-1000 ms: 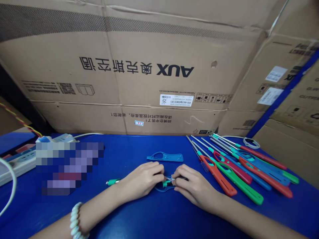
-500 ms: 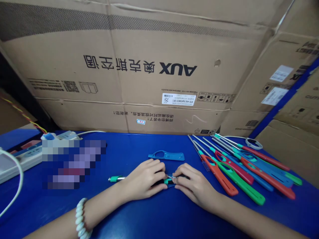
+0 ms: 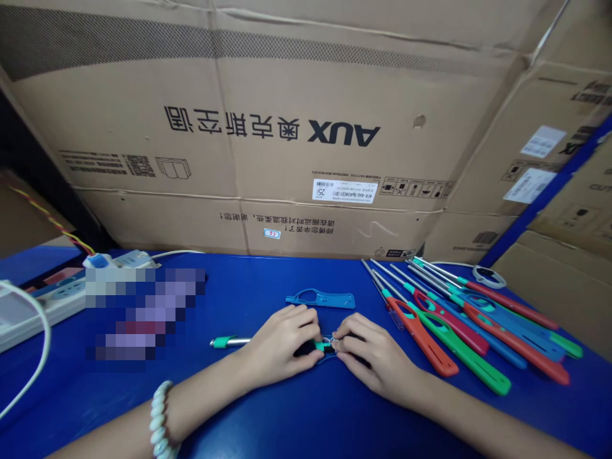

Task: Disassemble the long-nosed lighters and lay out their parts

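My left hand (image 3: 289, 341) is closed around a partly opened stick lighter (image 3: 240, 343) lying on the blue table. Its metal tube and teal tip stick out to the left, past my wrist. Between the two hands some teal and black inner parts and a bit of blue casing show. My right hand (image 3: 375, 350) pinches at the inner parts at the handle end, where a thin pale wire shows; its fingertips hide the details. Just beyond both hands lies a loose blue handle half (image 3: 329, 299), hollow side up.
Several stick lighters (image 3: 466, 363) in red, orange, green and blue lie fanned out on the right. A white band (image 3: 488, 276) rests behind them. On the left are a power strip (image 3: 62, 296) and a white cable (image 3: 45, 344). A large cardboard box (image 3: 268, 159) walls the back.
The view has shifted very slightly. Both hands stay at the lighter in nearly the same pose, with only small finger movement at its inner parts.
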The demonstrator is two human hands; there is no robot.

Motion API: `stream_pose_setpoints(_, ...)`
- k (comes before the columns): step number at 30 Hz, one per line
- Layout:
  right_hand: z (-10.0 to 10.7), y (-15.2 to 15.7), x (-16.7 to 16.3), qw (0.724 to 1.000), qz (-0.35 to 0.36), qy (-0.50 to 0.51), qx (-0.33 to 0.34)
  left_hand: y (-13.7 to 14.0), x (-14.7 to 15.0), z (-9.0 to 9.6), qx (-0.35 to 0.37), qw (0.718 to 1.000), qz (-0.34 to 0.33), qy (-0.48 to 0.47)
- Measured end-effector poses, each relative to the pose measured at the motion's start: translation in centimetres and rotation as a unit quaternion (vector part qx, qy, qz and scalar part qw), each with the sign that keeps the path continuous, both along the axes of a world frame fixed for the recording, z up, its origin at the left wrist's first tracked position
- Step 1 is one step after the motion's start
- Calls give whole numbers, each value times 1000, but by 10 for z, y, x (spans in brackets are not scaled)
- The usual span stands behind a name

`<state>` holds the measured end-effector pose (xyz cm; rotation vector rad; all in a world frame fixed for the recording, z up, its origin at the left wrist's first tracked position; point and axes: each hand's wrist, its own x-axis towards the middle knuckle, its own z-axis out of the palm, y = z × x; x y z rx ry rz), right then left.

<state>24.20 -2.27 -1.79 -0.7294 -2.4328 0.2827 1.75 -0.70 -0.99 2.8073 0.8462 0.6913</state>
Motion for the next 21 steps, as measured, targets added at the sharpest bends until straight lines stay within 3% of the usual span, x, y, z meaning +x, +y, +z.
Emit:
stream_pose_setpoints(5, 1, 3, -4, 991, -29, 53, -116, 2, -2, -1, -31, 999, -12, -16)
stream_pose_setpoints(12, -1, 3, -8, 981, -54, 81, -168, 1, -3, -2, -66, 997, -24, -36)
stream_pose_setpoints(16, 0, 0, -7, 987, -51, 37, -145, 0, -4, -1, -66, 997, -23, -29)
stream_pose_setpoints(21, 6, -3, -4, 997, -7, -69, -40, 2, -6, -1, -53, 998, -26, -14)
